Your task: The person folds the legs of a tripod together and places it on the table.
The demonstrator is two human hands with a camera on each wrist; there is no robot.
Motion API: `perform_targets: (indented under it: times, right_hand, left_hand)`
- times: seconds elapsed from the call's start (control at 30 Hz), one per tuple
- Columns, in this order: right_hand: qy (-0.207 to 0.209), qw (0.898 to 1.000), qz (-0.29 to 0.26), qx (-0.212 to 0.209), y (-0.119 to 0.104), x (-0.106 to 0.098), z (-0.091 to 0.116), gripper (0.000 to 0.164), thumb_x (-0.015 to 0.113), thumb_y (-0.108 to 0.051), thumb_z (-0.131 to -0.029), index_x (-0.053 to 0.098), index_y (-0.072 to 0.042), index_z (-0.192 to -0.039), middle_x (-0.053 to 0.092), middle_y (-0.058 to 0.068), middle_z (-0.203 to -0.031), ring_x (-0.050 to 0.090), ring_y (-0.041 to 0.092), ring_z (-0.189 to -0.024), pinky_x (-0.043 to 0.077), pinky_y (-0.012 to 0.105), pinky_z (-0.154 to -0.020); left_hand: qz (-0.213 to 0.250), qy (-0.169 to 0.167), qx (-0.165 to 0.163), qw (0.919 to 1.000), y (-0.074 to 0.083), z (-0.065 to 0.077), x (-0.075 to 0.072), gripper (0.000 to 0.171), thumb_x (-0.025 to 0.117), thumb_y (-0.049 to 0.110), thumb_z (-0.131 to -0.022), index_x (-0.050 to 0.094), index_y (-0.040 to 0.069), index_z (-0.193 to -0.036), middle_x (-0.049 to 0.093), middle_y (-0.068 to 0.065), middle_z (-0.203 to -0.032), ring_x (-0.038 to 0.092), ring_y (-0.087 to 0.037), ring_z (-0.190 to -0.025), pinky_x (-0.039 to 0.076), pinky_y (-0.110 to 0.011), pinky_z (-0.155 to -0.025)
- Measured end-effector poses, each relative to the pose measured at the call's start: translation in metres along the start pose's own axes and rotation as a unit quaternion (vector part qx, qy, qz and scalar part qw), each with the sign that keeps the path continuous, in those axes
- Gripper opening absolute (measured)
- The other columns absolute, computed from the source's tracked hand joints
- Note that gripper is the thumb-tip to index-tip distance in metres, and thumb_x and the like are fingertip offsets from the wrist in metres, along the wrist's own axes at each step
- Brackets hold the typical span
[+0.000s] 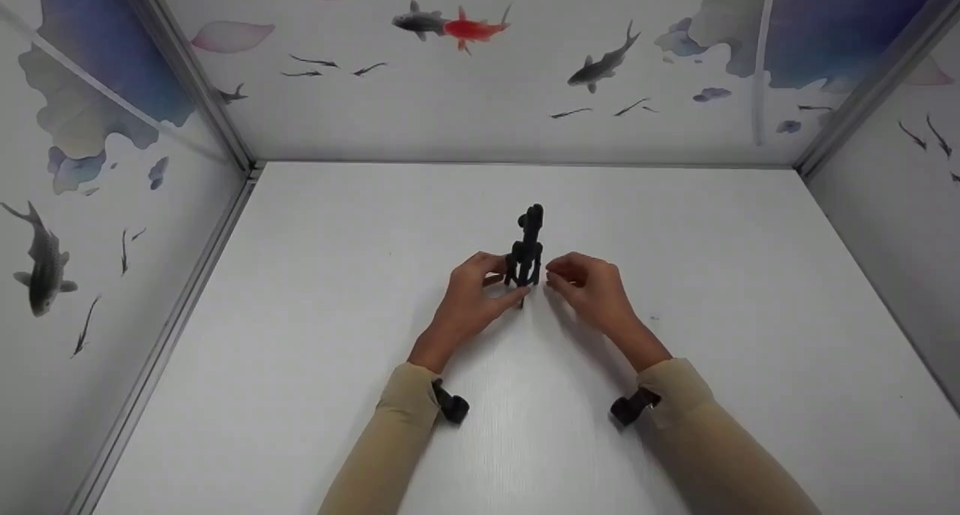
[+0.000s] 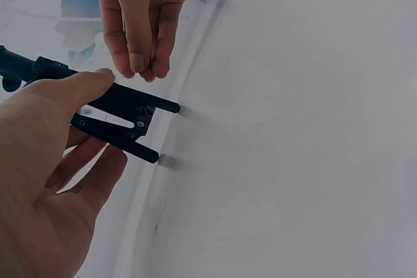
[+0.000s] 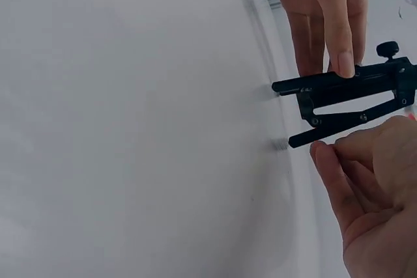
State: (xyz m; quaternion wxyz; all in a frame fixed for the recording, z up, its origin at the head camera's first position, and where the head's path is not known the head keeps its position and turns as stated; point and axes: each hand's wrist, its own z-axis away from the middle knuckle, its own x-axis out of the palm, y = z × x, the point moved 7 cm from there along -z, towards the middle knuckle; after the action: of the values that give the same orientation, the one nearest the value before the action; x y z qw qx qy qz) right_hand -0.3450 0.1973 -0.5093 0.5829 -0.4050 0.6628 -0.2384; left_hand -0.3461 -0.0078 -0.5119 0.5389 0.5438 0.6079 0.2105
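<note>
A small black tripod (image 1: 529, 246) stands upright on the white table, its legs partly spread at the bottom. My left hand (image 1: 474, 293) holds it from the left, with the thumb along the near side and the fingers behind. In the left wrist view the thumb lies on the tripod's body (image 2: 120, 100). My right hand (image 1: 594, 286) is just right of the legs, thumb and fingertips loosely together with nothing visible between them. From the right wrist view, its fingertips (image 3: 320, 151) come close to one leg (image 3: 306, 137); whether they touch cannot be told.
The white table (image 1: 337, 440) spreads around both hands. Walls painted with fish (image 1: 469, 29) enclose its back and sides, with grey metal rails (image 1: 202, 72) at the corners. A black camera (image 1: 452, 408) is strapped to the left wrist and another camera (image 1: 628, 408) to the right.
</note>
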Motion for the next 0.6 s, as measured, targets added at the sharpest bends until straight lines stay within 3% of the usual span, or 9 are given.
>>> perform_targets:
  times: [0.17, 0.6]
  right_hand:
    - [-0.007, 1.0, 0.017, -0.005, 0.0015, 0.0042, -0.0004, 0.023, 0.076, -0.006, -0.101, 0.08, -0.006, -0.124, 0.083, 0.011, -0.117, 0.08, 0.024, -0.109, 0.066, 0.043, -0.096]
    - [-0.011, 0.999, 0.019, -0.03, -0.0038, 0.0087, -0.0003, 0.022, 0.078, -0.007, -0.1, 0.083, -0.009, -0.122, 0.084, 0.007, -0.115, 0.08, 0.023, -0.111, 0.065, 0.044, -0.097]
  left_hand:
    - [0.002, -0.003, 0.001, 1.0, -0.0007, 0.0006, 0.001, 0.044, 0.087, 0.017, -0.094, 0.072, 0.006, -0.134, 0.07, -0.013, -0.123, 0.071, -0.021, -0.12, 0.061, -0.033, -0.106]
    - [0.002, -0.003, 0.008, 1.0, -0.0009, -0.0006, 0.0005, 0.045, 0.086, 0.018, -0.095, 0.072, 0.007, -0.137, 0.072, -0.013, -0.126, 0.071, -0.021, -0.124, 0.06, -0.028, -0.106]
